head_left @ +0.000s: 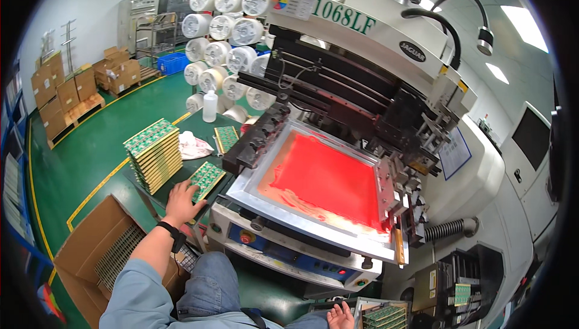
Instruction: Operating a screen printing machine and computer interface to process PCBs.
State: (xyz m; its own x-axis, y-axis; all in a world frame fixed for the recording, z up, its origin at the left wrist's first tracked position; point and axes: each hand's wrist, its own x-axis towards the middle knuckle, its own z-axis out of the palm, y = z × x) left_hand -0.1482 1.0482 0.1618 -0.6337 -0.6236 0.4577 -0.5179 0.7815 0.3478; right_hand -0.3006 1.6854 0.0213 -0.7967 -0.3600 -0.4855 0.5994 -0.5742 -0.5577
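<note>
My left hand (182,202) reaches to the side table, fingers spread, at the near left edge of a green circuit board panel (207,178). Its fingertips seem to touch that edge; I cannot see a grip around it. Behind it rises a tall stack of green circuit board panels (154,157) with yellowish edges. Low in the view, my right hand (341,316) is palm up with loosely curled fingers and nothing visible in it. It is beside a rack of green circuit boards (385,317).
A printing machine's framed screen (329,178), spread with red paste, fills the middle. A wooden-handled spatula (399,247) lies at its right corner. The table also bears a white bottle (210,107), a cloth (194,146) and another board (227,139). A cardboard box (81,250) stands at lower left.
</note>
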